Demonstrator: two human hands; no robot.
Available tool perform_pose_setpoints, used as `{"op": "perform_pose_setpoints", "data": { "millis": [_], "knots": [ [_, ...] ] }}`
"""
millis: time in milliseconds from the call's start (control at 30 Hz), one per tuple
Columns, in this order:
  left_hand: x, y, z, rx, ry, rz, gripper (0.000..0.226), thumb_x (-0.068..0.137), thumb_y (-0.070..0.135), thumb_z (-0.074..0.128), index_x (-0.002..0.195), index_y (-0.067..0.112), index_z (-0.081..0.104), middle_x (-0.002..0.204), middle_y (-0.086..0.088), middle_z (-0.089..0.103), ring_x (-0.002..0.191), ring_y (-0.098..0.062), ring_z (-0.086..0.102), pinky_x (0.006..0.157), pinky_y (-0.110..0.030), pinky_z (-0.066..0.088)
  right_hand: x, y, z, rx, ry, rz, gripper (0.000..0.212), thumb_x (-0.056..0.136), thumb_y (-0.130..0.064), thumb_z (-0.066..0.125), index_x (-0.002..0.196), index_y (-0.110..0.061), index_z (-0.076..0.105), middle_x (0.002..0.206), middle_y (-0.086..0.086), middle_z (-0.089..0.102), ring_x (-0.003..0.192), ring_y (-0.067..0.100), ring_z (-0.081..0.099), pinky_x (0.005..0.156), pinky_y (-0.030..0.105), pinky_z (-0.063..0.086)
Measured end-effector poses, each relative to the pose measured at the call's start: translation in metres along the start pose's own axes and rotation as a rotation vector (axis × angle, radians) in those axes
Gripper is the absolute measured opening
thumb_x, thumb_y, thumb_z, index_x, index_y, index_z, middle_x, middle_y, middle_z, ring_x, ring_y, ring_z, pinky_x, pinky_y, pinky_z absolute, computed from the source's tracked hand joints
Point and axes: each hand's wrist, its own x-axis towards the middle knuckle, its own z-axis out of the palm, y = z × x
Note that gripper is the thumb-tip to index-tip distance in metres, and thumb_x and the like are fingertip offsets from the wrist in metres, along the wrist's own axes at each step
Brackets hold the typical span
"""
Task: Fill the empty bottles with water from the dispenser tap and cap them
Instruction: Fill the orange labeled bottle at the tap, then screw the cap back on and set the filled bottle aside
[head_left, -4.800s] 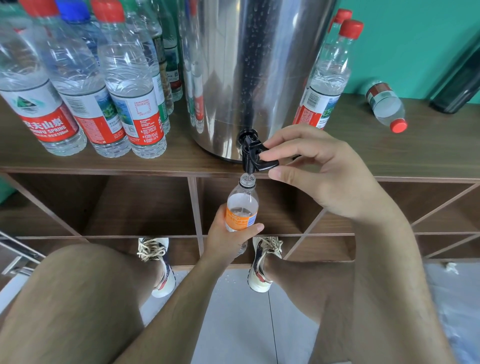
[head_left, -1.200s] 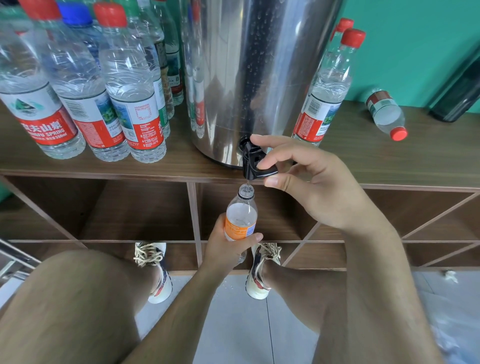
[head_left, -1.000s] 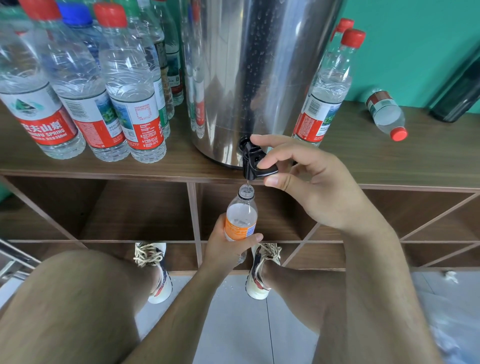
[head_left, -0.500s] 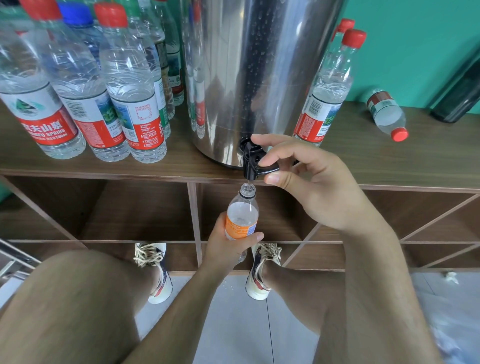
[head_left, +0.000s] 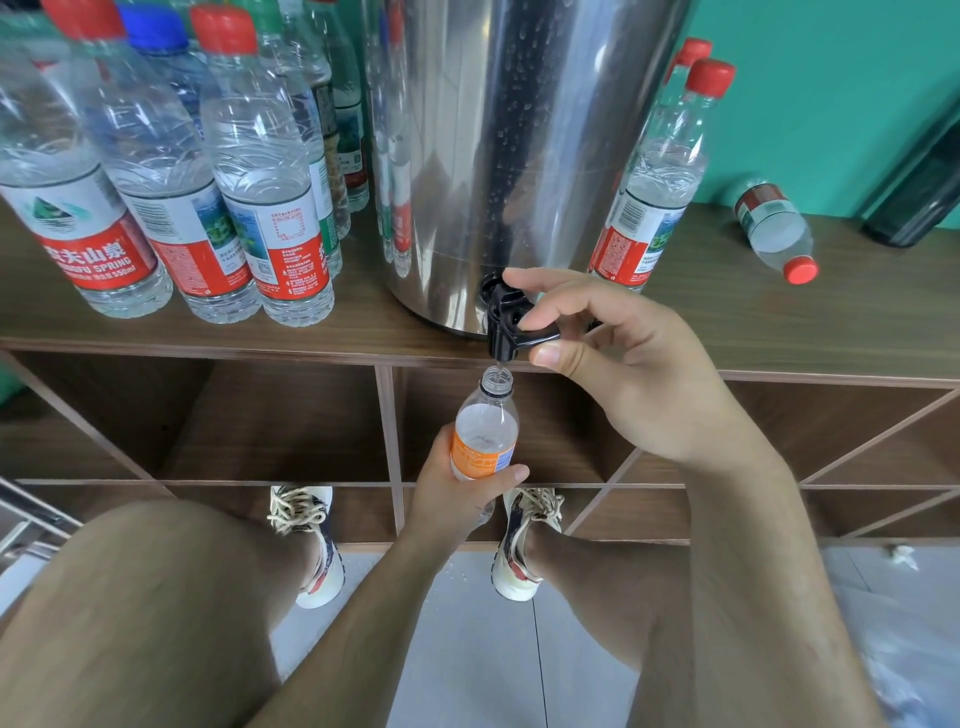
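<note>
Brown worktop (head_left: 727, 322) holds the tank (head_left: 493, 156). My left hand (head_left: 457, 499) grips the bottle (head_left: 478, 457) right under the tap (head_left: 501, 325); my right hand (head_left: 634, 374) pinches its lever (head_left: 540, 336). Neither hand has moved, but the water (head_left: 485, 421) looks higher, so I think capping comes soon.

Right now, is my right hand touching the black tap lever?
Touching. The head view shows the right hand pinching the black tap lever, forefinger on top and thumb underneath, with no gap at either fingertip.
</note>
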Motion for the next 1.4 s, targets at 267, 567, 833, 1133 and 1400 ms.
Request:
{"op": "perform_pose_setpoints", "data": {
  "millis": [267, 567, 833, 1133, 1400],
  "knots": [
    [-0.001, 0.001, 0.000, 0.009, -0.007, -0.009, 0.058, 0.072, 0.029, 0.093, 0.108, 0.047, 0.052, 0.103, 0.026, 0.064, 0.092, 0.009, 0.064, 0.062, -0.006, 0.047, 0.001, -0.001, 0.000, 0.014, 0.004, 0.005, 0.018, 0.094, -0.012, 0.070, 0.104, -0.027, 0.067, 0.141, -0.012, 0.065, 0.085, 0.035, 0.052, 0.076, 0.030, 0.045],
    [-0.002, 0.000, -0.002, -0.010, -0.004, 0.004, 0.059, 0.071, 0.029, 0.094, 0.112, 0.045, 0.055, 0.108, 0.022, 0.069, 0.101, -0.001, 0.067, 0.069, -0.009, 0.050, 0.003, -0.003, 0.002, 0.033, 0.020, -0.005, 0.021, 0.095, -0.009, 0.069, 0.103, -0.028, 0.066, 0.138, -0.007, 0.067, 0.086, 0.028, 0.056, 0.079, 0.026, 0.045],
    [-0.001, 0.000, -0.003, -0.028, -0.007, 0.005, 0.061, 0.069, 0.028, 0.095, 0.114, 0.045, 0.056, 0.104, 0.024, 0.071, 0.098, 0.002, 0.068, 0.075, -0.013, 0.052, 0.014, -0.006, 0.012, 0.032, 0.177, -0.012, 0.013, 0.103, -0.022, 0.060, 0.114, -0.022, 0.068, 0.098, -0.017, 0.072, 0.081, 0.004, 0.064, 0.076, 0.022, 0.049],
    [-0.002, 0.002, -0.002, -0.031, -0.011, 0.038, 0.059, 0.070, 0.023, 0.095, 0.113, 0.041, 0.059, 0.102, 0.024, 0.072, 0.096, 0.003, 0.068, 0.075, -0.013, 0.052, 0.007, 0.006, 0.011, -0.008, 0.235, 0.062, 0.017, 0.099, -0.025, 0.071, 0.110, -0.038, 0.070, 0.101, -0.016, 0.075, 0.087, 0.029, 0.064, 0.074, 0.034, 0.052],
    [-0.007, 0.004, -0.001, -0.038, -0.005, 0.010, 0.059, 0.070, 0.021, 0.095, 0.113, 0.040, 0.060, 0.099, 0.017, 0.074, 0.094, -0.007, 0.071, 0.062, -0.013, 0.054, -0.018, 0.051, -0.007, -0.226, 0.462, 0.298, 0.023, 0.090, -0.021, 0.081, 0.113, -0.020, 0.074, 0.091, -0.010, 0.070, 0.076, 0.003, 0.056, 0.078, 0.021, 0.050]
  ]
}}
